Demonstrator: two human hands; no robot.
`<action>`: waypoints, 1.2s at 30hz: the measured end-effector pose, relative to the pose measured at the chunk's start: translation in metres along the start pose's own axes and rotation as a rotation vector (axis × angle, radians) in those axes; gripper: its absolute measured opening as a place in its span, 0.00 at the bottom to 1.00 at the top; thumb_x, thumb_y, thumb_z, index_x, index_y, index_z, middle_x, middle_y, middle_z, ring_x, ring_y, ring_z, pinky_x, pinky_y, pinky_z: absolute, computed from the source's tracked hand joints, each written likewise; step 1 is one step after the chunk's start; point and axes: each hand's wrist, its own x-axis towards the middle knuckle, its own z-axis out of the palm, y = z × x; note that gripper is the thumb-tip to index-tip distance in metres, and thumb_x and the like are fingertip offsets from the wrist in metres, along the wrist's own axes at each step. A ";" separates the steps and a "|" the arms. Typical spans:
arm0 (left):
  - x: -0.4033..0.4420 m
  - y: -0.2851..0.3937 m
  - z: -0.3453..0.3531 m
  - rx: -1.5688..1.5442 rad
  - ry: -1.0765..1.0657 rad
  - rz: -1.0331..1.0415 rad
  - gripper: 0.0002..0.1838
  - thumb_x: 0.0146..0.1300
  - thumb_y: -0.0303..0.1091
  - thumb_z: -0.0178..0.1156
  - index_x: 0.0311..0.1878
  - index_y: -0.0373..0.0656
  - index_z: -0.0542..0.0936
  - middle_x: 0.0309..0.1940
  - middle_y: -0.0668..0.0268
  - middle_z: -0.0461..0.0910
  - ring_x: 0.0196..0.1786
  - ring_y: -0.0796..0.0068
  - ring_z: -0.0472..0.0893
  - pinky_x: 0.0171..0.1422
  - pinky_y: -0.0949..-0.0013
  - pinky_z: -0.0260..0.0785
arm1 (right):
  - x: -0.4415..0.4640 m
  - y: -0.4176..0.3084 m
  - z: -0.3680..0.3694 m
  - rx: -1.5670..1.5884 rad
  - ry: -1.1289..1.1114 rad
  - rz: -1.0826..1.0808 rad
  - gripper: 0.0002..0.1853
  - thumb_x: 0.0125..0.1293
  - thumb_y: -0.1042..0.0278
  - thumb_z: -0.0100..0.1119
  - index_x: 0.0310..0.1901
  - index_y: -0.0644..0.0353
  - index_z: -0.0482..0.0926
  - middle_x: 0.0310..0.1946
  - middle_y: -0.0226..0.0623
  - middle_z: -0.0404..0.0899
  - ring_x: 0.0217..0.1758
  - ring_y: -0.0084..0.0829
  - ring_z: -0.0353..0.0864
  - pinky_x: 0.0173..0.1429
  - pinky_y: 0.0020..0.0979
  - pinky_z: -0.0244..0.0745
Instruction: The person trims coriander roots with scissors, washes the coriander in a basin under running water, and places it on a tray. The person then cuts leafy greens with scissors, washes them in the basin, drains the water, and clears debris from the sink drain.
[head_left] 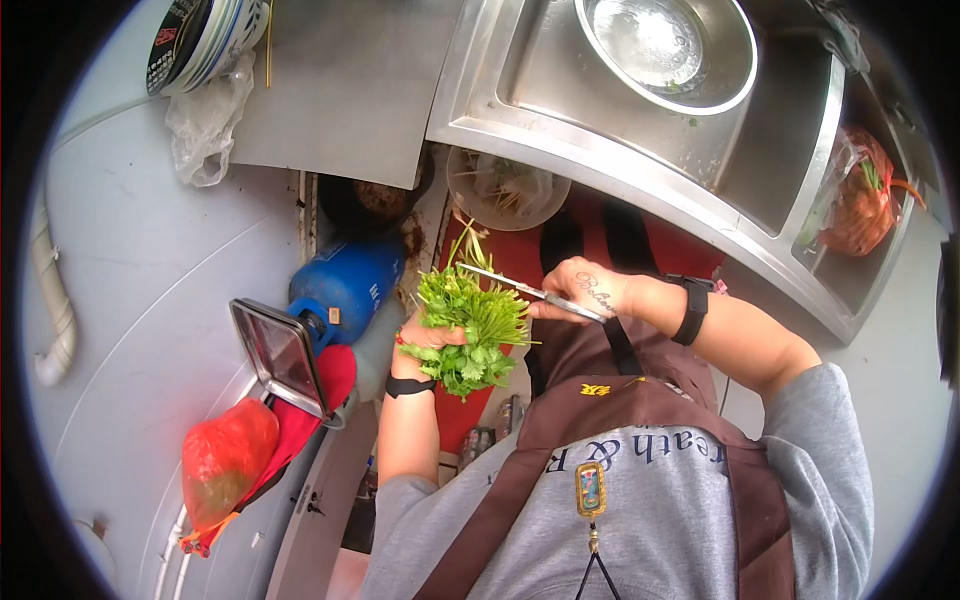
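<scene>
The left hand's (432,337) fingers wrap around a bunch of greens (488,318), its leaves spilling out past them. The right hand's (588,287) fingers grip a knife (527,289), its narrow blade running from them to the greens' far edge; a plastic bowl (500,219) sits beyond both hands' fingers.

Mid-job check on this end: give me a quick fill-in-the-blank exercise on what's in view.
1. The left hand holds a leafy bunch whose colour is ____.
2. The knife is in the grip of the ____ hand.
3. The gas cylinder on the left of the picture is ____.
4. The round metal basin sits inside the steel ____.

Missing words: green; right; blue; sink.
</scene>
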 end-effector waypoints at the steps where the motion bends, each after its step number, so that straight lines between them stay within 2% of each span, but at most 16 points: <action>1: 0.000 0.002 -0.001 0.065 -0.031 0.003 0.44 0.33 0.33 0.83 0.58 0.43 0.72 0.51 0.67 0.76 0.55 0.69 0.75 0.62 0.61 0.69 | 0.000 0.003 -0.001 -0.051 0.079 -0.035 0.32 0.61 0.36 0.56 0.20 0.63 0.77 0.19 0.46 0.77 0.28 0.46 0.79 0.35 0.40 0.73; 5: 0.001 0.014 -0.005 0.363 -0.154 -0.021 0.39 0.39 0.31 0.80 0.57 0.41 0.73 0.50 0.68 0.77 0.54 0.74 0.76 0.59 0.64 0.70 | -0.012 0.018 -0.012 -0.053 -0.013 -0.065 0.29 0.65 0.38 0.53 0.38 0.63 0.77 0.30 0.48 0.79 0.37 0.47 0.80 0.42 0.40 0.73; 6: 0.002 0.021 0.000 0.432 -0.193 -0.035 0.37 0.42 0.31 0.79 0.57 0.40 0.73 0.49 0.68 0.78 0.53 0.75 0.77 0.58 0.65 0.70 | -0.013 0.021 -0.009 -0.006 -0.063 -0.084 0.29 0.67 0.38 0.51 0.48 0.62 0.72 0.39 0.50 0.78 0.46 0.48 0.78 0.49 0.39 0.71; 12: 0.008 0.038 0.027 0.717 -0.292 -0.104 0.35 0.47 0.24 0.75 0.59 0.39 0.70 0.50 0.67 0.79 0.54 0.76 0.76 0.61 0.66 0.68 | -0.013 0.020 -0.008 0.031 -0.131 -0.076 0.31 0.68 0.38 0.49 0.50 0.65 0.71 0.42 0.50 0.77 0.50 0.48 0.76 0.53 0.39 0.70; 14: 0.004 0.038 0.018 0.605 -0.267 -0.076 0.36 0.46 0.23 0.75 0.60 0.39 0.70 0.52 0.66 0.78 0.56 0.75 0.75 0.62 0.64 0.68 | -0.021 0.022 -0.009 0.067 -0.078 -0.086 0.31 0.68 0.38 0.50 0.49 0.65 0.71 0.42 0.50 0.78 0.49 0.47 0.77 0.53 0.38 0.70; 19: 0.015 0.061 0.041 0.142 -0.271 0.269 0.42 0.41 0.35 0.80 0.61 0.42 0.69 0.54 0.65 0.73 0.59 0.66 0.73 0.65 0.59 0.66 | -0.079 0.037 -0.032 0.221 0.232 -0.134 0.28 0.68 0.40 0.51 0.46 0.64 0.72 0.38 0.47 0.77 0.45 0.42 0.77 0.51 0.36 0.71; 21: 0.029 0.086 0.091 0.145 -0.174 0.385 0.45 0.47 0.37 0.76 0.68 0.45 0.63 0.57 0.59 0.73 0.59 0.60 0.75 0.64 0.51 0.69 | -0.110 0.042 -0.040 0.343 0.431 -0.187 0.24 0.68 0.44 0.53 0.44 0.63 0.73 0.36 0.40 0.76 0.43 0.31 0.74 0.49 0.34 0.70; 22: 0.031 0.113 0.142 0.082 -0.216 0.242 0.36 0.49 0.36 0.75 0.60 0.41 0.70 0.53 0.64 0.74 0.58 0.67 0.74 0.63 0.60 0.69 | -0.124 0.047 -0.045 0.358 0.553 -0.200 0.23 0.68 0.46 0.53 0.44 0.63 0.73 0.36 0.39 0.76 0.42 0.30 0.74 0.49 0.33 0.70; 25: 0.099 0.154 0.226 0.576 -0.301 0.479 0.28 0.54 0.34 0.71 0.57 0.38 0.74 0.49 0.65 0.78 0.51 0.72 0.77 0.55 0.66 0.72 | -0.164 0.058 -0.068 0.423 0.868 -0.125 0.21 0.66 0.50 0.58 0.43 0.64 0.74 0.34 0.38 0.78 0.39 0.30 0.76 0.48 0.33 0.71; 26: 0.129 0.157 0.253 0.708 -0.196 0.547 0.27 0.53 0.34 0.72 0.54 0.37 0.75 0.46 0.68 0.79 0.50 0.75 0.77 0.54 0.69 0.72 | -0.175 0.063 -0.077 0.384 0.983 -0.069 0.21 0.66 0.50 0.59 0.43 0.64 0.74 0.34 0.40 0.79 0.40 0.31 0.77 0.48 0.33 0.72; 28: 0.208 0.160 0.300 0.814 -0.327 0.727 0.29 0.51 0.34 0.74 0.55 0.38 0.75 0.48 0.68 0.79 0.50 0.75 0.78 0.55 0.69 0.71 | -0.191 0.086 -0.101 0.289 1.188 0.009 0.22 0.64 0.52 0.62 0.43 0.67 0.74 0.36 0.47 0.80 0.41 0.36 0.79 0.49 0.35 0.72; 29: 0.233 0.164 0.323 0.821 -0.317 0.547 0.33 0.48 0.34 0.76 0.58 0.38 0.73 0.51 0.66 0.79 0.52 0.74 0.77 0.58 0.67 0.70 | -0.196 0.099 -0.119 0.237 1.228 0.142 0.23 0.61 0.52 0.64 0.42 0.67 0.73 0.37 0.50 0.79 0.42 0.44 0.79 0.49 0.38 0.73; 31: 0.304 0.166 0.338 1.018 -0.300 0.616 0.44 0.45 0.41 0.78 0.65 0.39 0.68 0.61 0.55 0.72 0.64 0.66 0.71 0.67 0.62 0.64 | -0.209 0.115 -0.163 0.005 1.280 0.300 0.24 0.58 0.52 0.66 0.41 0.67 0.73 0.38 0.48 0.77 0.44 0.47 0.78 0.48 0.43 0.72; 33: 0.350 0.168 0.339 1.464 0.212 0.484 0.53 0.42 0.49 0.77 0.70 0.41 0.61 0.69 0.45 0.60 0.74 0.58 0.56 0.75 0.59 0.53 | -0.209 0.135 -0.205 -0.512 1.458 0.258 0.20 0.51 0.61 0.67 0.39 0.62 0.70 0.36 0.43 0.73 0.43 0.48 0.74 0.42 0.46 0.69; 34: 0.362 0.172 0.338 1.449 0.248 0.386 0.57 0.42 0.53 0.76 0.73 0.42 0.56 0.72 0.41 0.50 0.78 0.54 0.42 0.78 0.57 0.43 | -0.209 0.134 -0.228 -0.609 1.454 0.265 0.21 0.50 0.61 0.67 0.39 0.62 0.70 0.37 0.43 0.73 0.44 0.47 0.74 0.43 0.46 0.69; 36: 0.391 0.169 0.331 1.321 0.276 0.484 0.56 0.44 0.49 0.75 0.73 0.41 0.55 0.72 0.41 0.52 0.76 0.54 0.50 0.75 0.58 0.52 | -0.198 0.126 -0.271 -0.726 1.437 0.266 0.20 0.48 0.62 0.66 0.40 0.62 0.72 0.39 0.42 0.74 0.47 0.43 0.74 0.45 0.44 0.68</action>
